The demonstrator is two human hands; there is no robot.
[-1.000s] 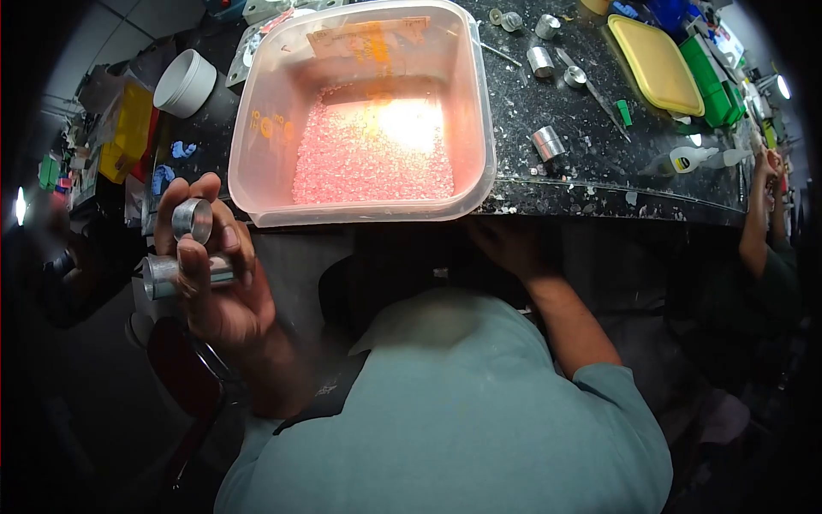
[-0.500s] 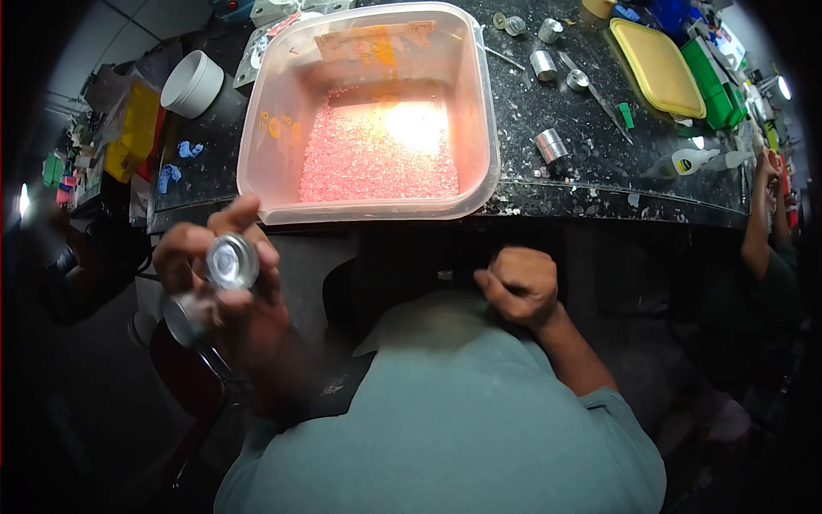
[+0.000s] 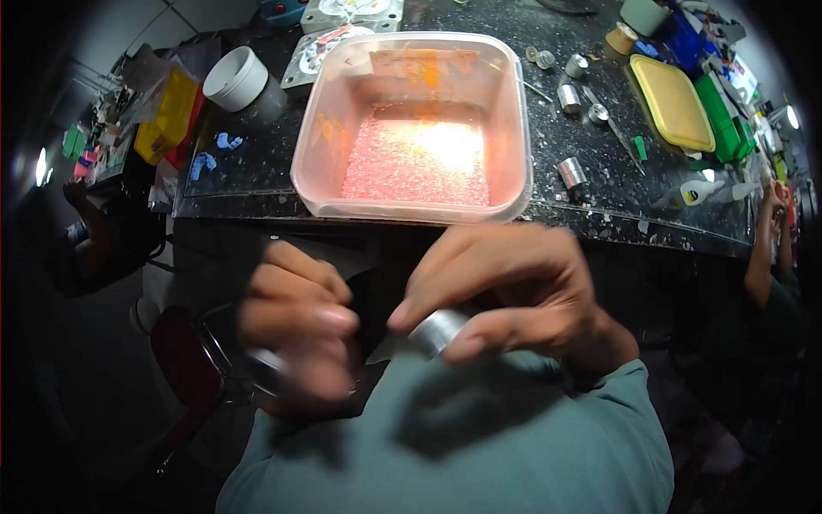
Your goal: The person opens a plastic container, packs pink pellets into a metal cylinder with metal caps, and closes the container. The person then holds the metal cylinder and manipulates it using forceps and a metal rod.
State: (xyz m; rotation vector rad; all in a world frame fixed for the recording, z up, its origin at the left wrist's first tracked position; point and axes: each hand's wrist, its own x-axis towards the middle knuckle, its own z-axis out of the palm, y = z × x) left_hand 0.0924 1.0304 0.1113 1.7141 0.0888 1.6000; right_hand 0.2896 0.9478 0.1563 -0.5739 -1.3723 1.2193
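Compared w/ 0.5 s ago, the short round silver metal piece (image 3: 439, 332) seems passed over: then it was in the L hand (image 3: 300, 308), now the R hand (image 3: 561, 274) grips it btw. thumb and index finger. So the work is now shared btw. both hands, each w/ its own part. The L hand is blurred; its fingers are curled in, apparently around a silver metal cylinder (image 3: 267, 372), of which only a smeared end shows below. Exact grip there: cannot tell. Both hands are apart, in front of the table edge, above the lap; the short piece is on the side toward the L hand.

On the black, speckled table (image 3: 257, 184) stands a translucent plastic tub (image 3: 318, 163) w/ pink granules (image 3: 402, 176). Right of it lie more silver metal cylinders (image 3: 572, 173), incl. one nr. the edge, and a yellow rectangular lid (image 3: 672, 103). Left: a white round pot (image 3: 235, 79) and blue scraps (image 3: 204, 163).

In the dim room: a dark red chair (image 3: 184, 355), and at far right another person's arm (image 3: 760, 248).
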